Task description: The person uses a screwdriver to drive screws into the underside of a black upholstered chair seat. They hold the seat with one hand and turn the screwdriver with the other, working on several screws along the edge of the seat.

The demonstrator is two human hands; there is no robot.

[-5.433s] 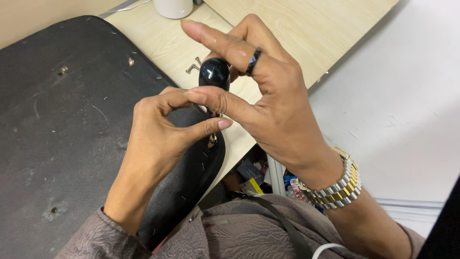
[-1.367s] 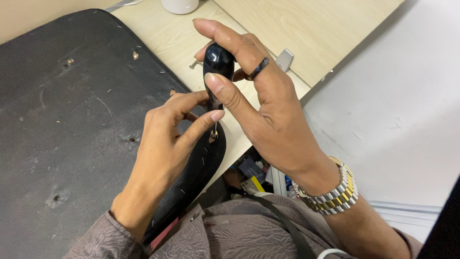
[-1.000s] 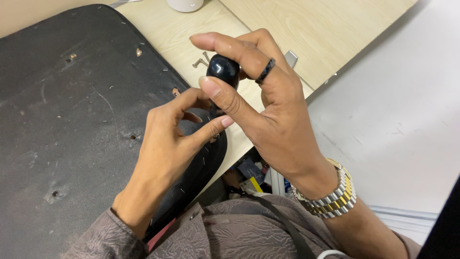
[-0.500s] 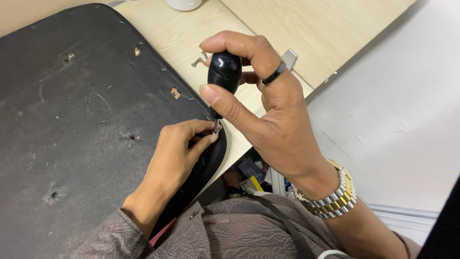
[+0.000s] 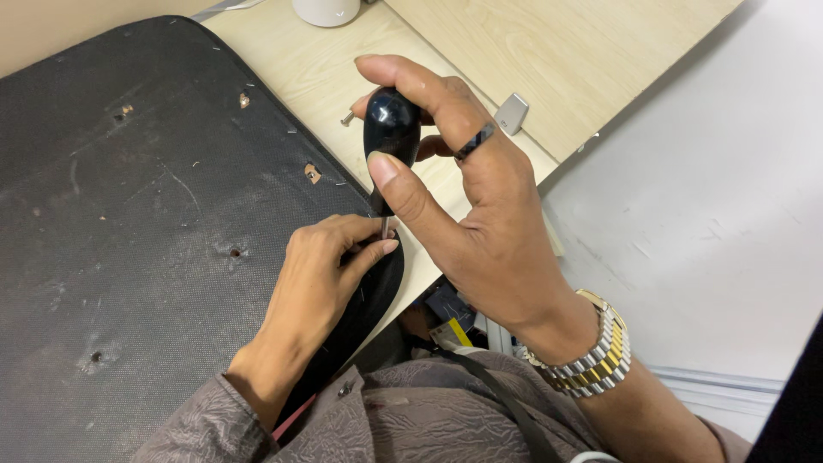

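So the right hand (image 5: 480, 214) is wrapped around a screwdriver (image 5: 391, 137) by its fat, glossy black handle, thumb pressed up the near side and fingers curled over the top, a dark ring on one of them. Closed grip, but it looks more like a fingertip hold than a full fist. The left hand (image 5: 321, 274) is pinched shut right at the bottom of the shaft, thumb and forefinger squeezing around the metal tip where it meets the edge of the black panel (image 5: 154, 214). I can't tell if there's a screw or staple between those fingers, too small and mostly covered.

What I'd worry about: that tip sits basically between the left fingertips. If the driver slips off whatever it's seated on, it probably jabs straight into the thumb or finger. The rounded, shiny handle doesn't help, since it could roll in a light grip. The panel also overhangs the wooden desk (image 5: 549, 51) at that corner, so pushing down hard might tip or shift it.

The panel itself is a rough, felt-like black board with rounded corners, dotted with small holes, torn spots and stray staples. A loose screw (image 5: 347, 118) and a small grey metal bracket (image 5: 513, 113) lie on the desk just beyond the hands.
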